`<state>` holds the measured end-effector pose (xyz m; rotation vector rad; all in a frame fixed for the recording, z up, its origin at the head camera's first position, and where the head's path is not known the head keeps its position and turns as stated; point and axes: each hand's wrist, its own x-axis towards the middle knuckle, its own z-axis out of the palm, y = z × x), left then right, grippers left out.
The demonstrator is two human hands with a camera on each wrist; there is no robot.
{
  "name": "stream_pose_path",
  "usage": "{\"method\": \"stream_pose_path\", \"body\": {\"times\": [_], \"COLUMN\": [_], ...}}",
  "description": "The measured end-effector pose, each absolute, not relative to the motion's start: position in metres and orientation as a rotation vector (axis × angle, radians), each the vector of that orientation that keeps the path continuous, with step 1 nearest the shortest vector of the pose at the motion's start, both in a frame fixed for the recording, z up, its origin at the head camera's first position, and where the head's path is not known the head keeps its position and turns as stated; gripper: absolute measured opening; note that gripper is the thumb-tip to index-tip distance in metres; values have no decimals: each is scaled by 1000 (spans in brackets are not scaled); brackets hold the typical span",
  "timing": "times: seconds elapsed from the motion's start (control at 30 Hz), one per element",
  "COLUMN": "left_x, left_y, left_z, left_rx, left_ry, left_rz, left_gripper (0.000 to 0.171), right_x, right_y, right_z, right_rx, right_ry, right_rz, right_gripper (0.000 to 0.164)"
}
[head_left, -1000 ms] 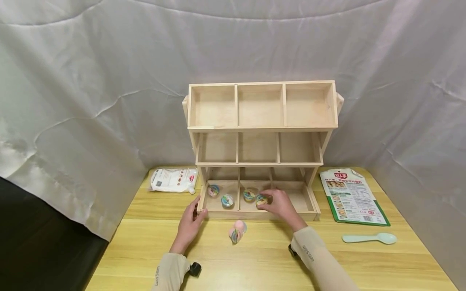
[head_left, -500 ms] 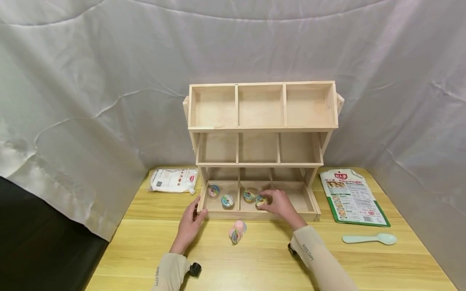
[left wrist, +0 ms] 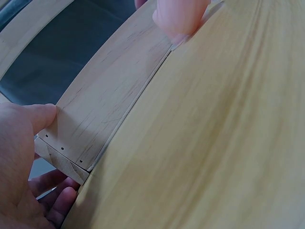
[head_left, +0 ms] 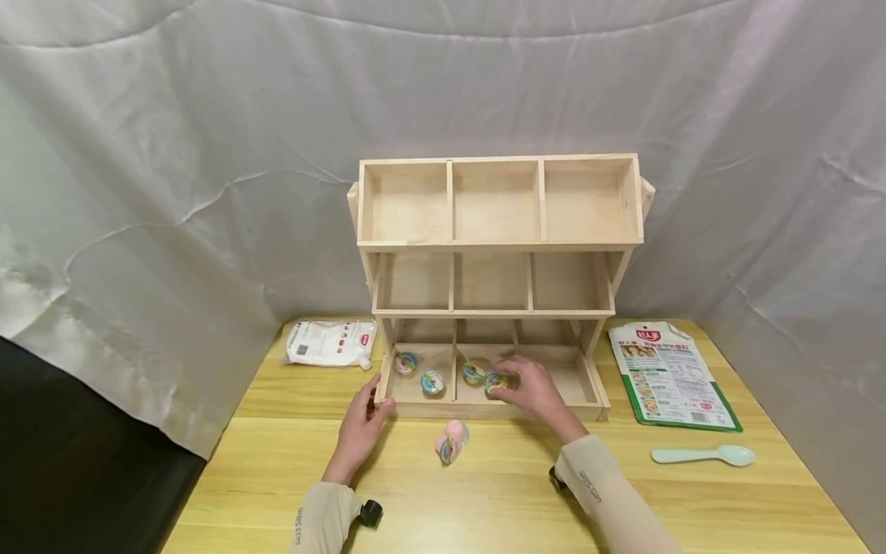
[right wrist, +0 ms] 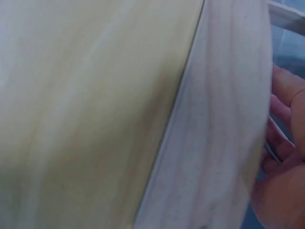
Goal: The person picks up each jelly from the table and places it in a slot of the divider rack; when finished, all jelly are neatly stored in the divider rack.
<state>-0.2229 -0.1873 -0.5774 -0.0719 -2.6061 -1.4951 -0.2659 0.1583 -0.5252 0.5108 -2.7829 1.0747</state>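
1. Shiny grey fabric hangs behind and at both sides of a yellow wood-grain worktop.
2. The right hand has thumb and finger curled about a small round cup with a multicoloured printed lid; how firmly they press cannot be told. This cup sits in the middle compartment of the bottom tier.
3. The left hand grips the left front corner of a three-tier pale wooden rack, thumb on the front board's top edge, other fingers round the outside.
4. Just beside the held cup lies a yellowish cup with a similar lid; a pink-sided cup and a blue-rimmed cup lie in the left compartment.
5. The cups look light, smooth and perhaps slippery, with thin lids that could dent; opposite sides just under the rim seem the best hold. The rack looks stiff, best steadied at a corner.
6. In front of the rack, pinkish cups lie clustered.
7. Farther out: a white spouted pouch at left; a green-and-white printed pouch and a pale mint spoon at right.
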Motion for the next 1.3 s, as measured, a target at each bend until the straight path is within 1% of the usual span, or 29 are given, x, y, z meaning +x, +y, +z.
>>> {"method": "stream_pose_path", "body": {"times": [0.27, 0.4, 0.53, 0.77, 1.07, 1.3], "left_x": [-225, -225, -224, -224, -222, -221], "left_y": [-189, -189, -188, -187, -187, -186], "left_z": [-576, -575, -574, -571, -572, -572], "left_rx": [-99, -94, -85, -86, -85, -73], "left_ry": [-2587, -2599, -2604, -2606, -2604, -2604], "left_rz": [-1485, -1479, -1489, -1491, -1490, -1495], "left_gripper": [66, 66, 66, 65, 65, 65], "right_x": [-247, -233, -223, -215, -207, -206], "right_y": [143, 132, 123, 118, 117, 115], "right_z": [-509, -510, -513, -516, -522, -527], "right_rx": [597, 689, 752, 822, 922, 915], "right_ry": [-2699, -2711, -2736, -2739, -2819, -2839], "right_rz": [1069, 1179, 1145, 1000, 1037, 1047], "right_gripper": [42, 36, 32, 34, 36, 35]}}
